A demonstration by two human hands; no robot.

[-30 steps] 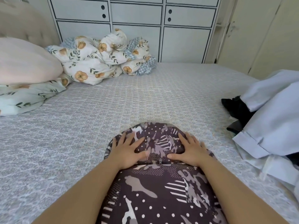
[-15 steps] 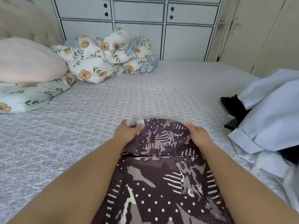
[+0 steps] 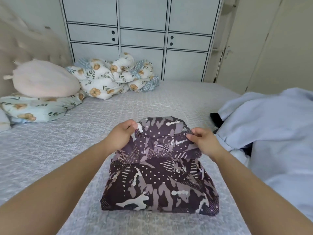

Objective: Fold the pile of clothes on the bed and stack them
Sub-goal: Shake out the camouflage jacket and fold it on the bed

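A dark purple patterned garment [image 3: 159,182] lies partly folded on the grey bedspread [image 3: 50,158] in front of me. My left hand [image 3: 121,134] pinches its far left corner, and my right hand [image 3: 202,141] pinches its far right corner. Both hands hold the far end lifted off the bed and bent back toward me over the lower part. To the right lies the pile of clothes: a pale blue garment [image 3: 271,129] over something black [image 3: 217,118].
A pink pillow [image 3: 44,78] on a floral pillow [image 3: 33,107] sits at the left by the headboard. A bunched floral duvet [image 3: 111,77] lies at the bed's far side before white cabinets [image 3: 142,39]. Doors stand at the right.
My hands went from pressing flat on the garment to gripping its far corners. They have lifted that end and brought it back toward me. My view has risen.
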